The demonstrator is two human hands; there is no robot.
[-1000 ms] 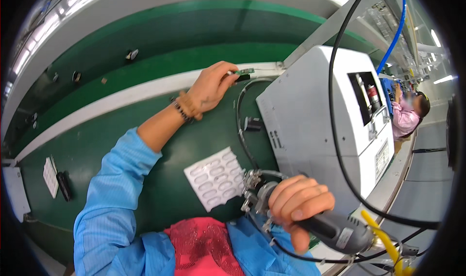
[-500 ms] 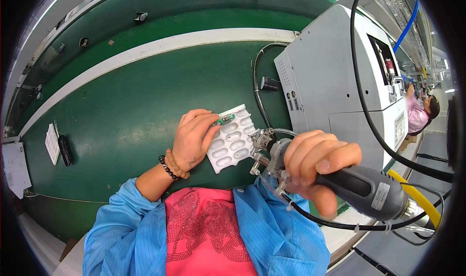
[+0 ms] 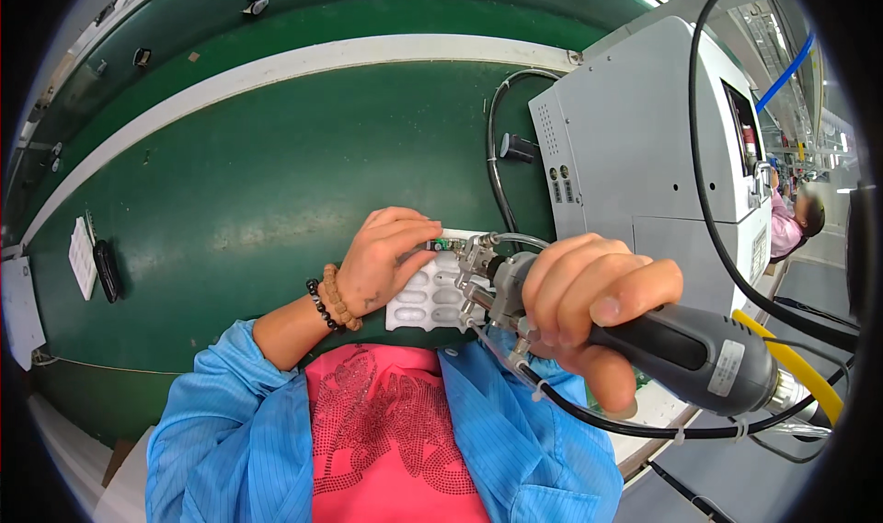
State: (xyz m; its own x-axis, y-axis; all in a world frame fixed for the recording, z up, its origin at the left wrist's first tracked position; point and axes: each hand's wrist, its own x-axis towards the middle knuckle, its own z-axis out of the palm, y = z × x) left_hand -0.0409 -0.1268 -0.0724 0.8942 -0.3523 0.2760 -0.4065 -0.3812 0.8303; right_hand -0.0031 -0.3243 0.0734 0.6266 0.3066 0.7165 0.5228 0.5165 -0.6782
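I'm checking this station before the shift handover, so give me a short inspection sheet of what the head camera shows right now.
Surface: green conveyor belt with a white stripe along its far side.
Job's things: small green part pinched at the fingertips over a white blister tray; grey-black handheld power tool, its metal head beside the part.
Clutter: white card and dark flat object at the belt's left edge.
Hands: left hand holds the part; right hand grips the tool.
Cables: black cable looping over the grey machine; yellow hose at the tool's rear.
Surroundings: another person far right.
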